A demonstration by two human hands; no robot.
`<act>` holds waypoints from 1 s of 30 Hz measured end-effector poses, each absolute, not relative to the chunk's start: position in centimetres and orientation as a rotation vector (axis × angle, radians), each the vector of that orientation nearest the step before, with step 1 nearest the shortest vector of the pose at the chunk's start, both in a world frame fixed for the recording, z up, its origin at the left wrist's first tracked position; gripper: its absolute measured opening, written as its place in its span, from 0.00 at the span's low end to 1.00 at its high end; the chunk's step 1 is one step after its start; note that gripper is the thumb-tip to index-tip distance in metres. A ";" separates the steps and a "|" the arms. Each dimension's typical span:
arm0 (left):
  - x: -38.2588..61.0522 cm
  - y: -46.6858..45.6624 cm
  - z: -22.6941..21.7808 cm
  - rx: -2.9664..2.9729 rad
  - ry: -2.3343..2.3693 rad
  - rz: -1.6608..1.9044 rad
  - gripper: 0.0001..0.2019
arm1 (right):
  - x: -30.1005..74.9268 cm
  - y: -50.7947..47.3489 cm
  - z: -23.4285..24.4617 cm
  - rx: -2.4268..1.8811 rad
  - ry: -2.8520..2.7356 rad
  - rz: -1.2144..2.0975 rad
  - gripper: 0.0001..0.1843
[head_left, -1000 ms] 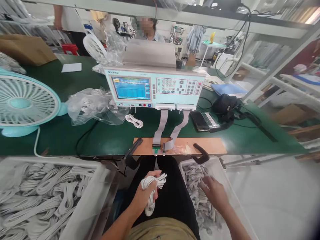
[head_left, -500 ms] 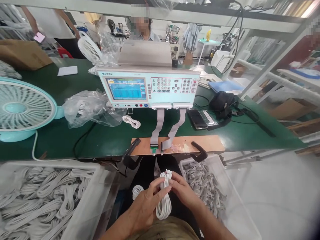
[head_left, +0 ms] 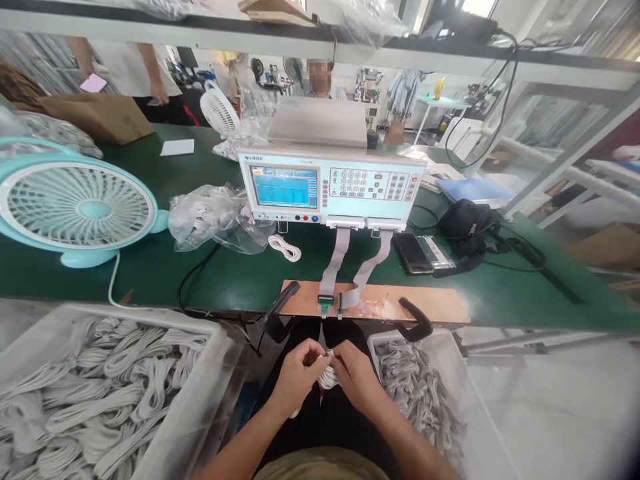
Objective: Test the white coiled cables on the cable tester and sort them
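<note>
Hands (head_left: 327, 373) risen together, gripping white cable coil (head_left: 327, 377)

Location type: cable-testing station in an electronics assembly workshop. Indicators: a green-matted counter (head_left: 225, 280) carrying a bench tester (head_left: 330, 190) with screen and keypad; ribbon leads (head_left: 336, 257) running from it to a fixture board (head_left: 440, 303) at the counter's near edge; translucent bins (head_left: 220, 347) of coiled white cables (head_left: 100, 380) below that edge; a co-worker (head_left: 320, 77) beyond the far edge.

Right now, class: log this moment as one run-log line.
left hand: holds white cable coil | right hand: holds same coil | place: near fixture board
</note>
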State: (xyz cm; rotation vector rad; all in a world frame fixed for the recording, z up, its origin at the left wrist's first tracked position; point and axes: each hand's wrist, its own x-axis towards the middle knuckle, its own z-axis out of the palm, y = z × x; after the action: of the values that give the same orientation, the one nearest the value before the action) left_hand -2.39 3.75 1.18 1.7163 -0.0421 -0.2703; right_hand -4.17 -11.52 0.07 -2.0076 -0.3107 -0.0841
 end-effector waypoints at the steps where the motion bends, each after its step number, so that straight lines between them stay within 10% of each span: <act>1: -2.2 3.2 1.1 1.657 0.006 -0.303 0.07 | -3.7 -11.5 -0.3 -2.013 -0.279 -0.144 0.08; 12: -0.9 3.6 1.0 0.947 0.126 -0.713 0.18 | -0.7 -11.3 -0.7 -1.537 0.084 -0.077 0.12; 30: 1.5 2.9 -0.2 1.578 0.019 -0.405 0.14 | 0.3 -10.2 1.1 -0.966 0.367 0.139 0.14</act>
State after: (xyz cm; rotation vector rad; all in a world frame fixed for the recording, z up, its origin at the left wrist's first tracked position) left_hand 1.48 2.93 -0.16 1.5776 0.0194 -0.4052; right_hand 0.31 -10.20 1.13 -0.9657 0.3674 0.1395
